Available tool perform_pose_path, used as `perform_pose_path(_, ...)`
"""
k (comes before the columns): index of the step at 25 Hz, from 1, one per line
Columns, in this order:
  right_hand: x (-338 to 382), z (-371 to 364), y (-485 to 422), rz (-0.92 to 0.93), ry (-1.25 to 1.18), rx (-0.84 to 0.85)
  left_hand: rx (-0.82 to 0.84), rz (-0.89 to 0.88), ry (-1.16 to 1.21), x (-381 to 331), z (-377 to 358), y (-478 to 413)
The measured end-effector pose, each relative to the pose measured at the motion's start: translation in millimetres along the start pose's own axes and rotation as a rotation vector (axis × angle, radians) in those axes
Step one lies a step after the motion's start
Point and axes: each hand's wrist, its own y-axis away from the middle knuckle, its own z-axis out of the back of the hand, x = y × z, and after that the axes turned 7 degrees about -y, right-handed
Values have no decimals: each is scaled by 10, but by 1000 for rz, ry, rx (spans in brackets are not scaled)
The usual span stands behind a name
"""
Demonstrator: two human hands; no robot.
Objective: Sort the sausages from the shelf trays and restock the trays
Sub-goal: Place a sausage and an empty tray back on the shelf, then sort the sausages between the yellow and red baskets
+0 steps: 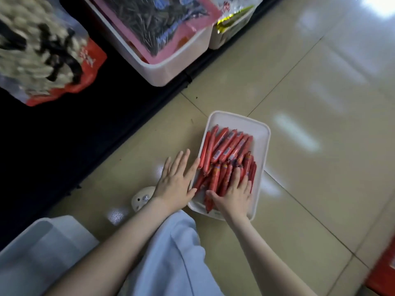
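A white rectangular tray [259, 133] lies on the tiled floor and holds several red-wrapped sausages [227, 147], some in a slanted row at the far end and more in the near half. My left hand [176, 180] lies flat with straight fingers against the tray's left rim, its fingertips touching the outermost sausage. My right hand [235, 194] rests palm down on the near sausages, fingers spread over them and thumb along their left side.
A white shelf bin [171, 69] with pink seed packets and another bin [226, 35] stand at the top on a dark shelf. A red-and-white snack bag [49, 58] hangs upper left. An empty grey-white tray [42, 242] sits lower left. A red object [382, 272] is at the right edge.
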Motion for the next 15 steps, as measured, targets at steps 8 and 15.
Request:
perform_pose_path(8, 96, -247, -250, -197, 81, -81, -153, -88, -88, -77, -388, -307)
perform_pose_path(15, 57, -312, -225, -330, -400, -216, -241, -105, 283, -356, -469, -438)
